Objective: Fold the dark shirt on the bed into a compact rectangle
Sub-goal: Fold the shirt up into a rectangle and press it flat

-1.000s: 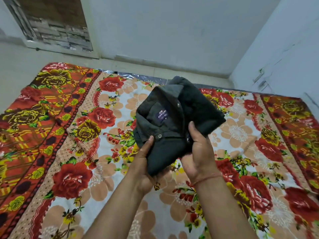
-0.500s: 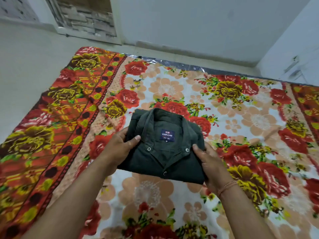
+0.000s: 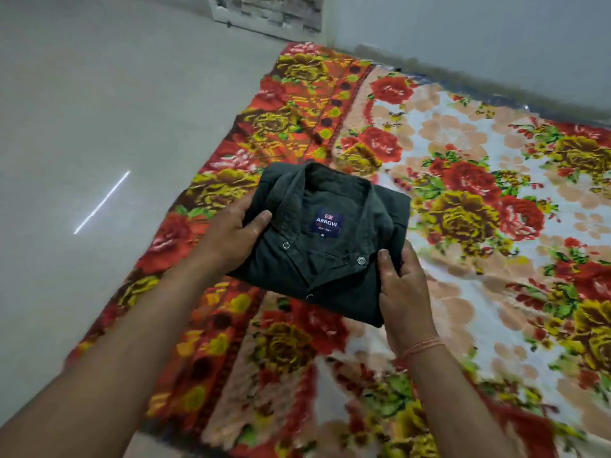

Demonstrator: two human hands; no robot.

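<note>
arms: bare, no sleeves showed | right hand (image 3: 401, 289): thin orange thread band (image 3: 423, 347) wound round wrist; left hand (image 3: 228, 231): unadorned

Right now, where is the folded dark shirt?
In the head view the dark shirt sits centre frame, held between the left hand and right hand, over the floral bedspread near its left border.

Dim even light, bright glare streak on floor (image 3: 102, 201), motion-blurred, wide-angle-bent edges
</note>
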